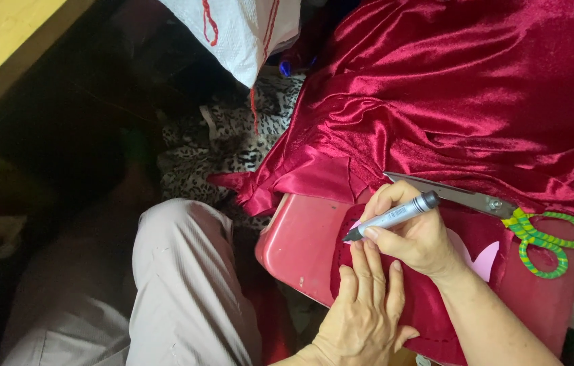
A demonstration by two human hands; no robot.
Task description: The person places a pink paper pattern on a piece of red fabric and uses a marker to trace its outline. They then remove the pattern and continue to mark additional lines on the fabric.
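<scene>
Nearest us, our left hand (367, 308) lies flat with fingers spread, pressing a dark red fabric piece (422, 305) onto the red stool (300, 244) near its front edge, grasping nothing. Just above, our right hand (412, 230) grips a grey marker (390, 217), tip down on that fabric. Toward the stool's right edge lie scissors (504, 207) with green-wrapped handles, beneath draped red satin cloth (470, 88).

Place: a home sewing corner.
Signs: red satin cloth (463, 88) heaped over a red stool (300, 244); scissors (504, 210) on that stool; leopard-print fabric (232, 142) left of it; wooden table (2, 41) farther left.
</scene>
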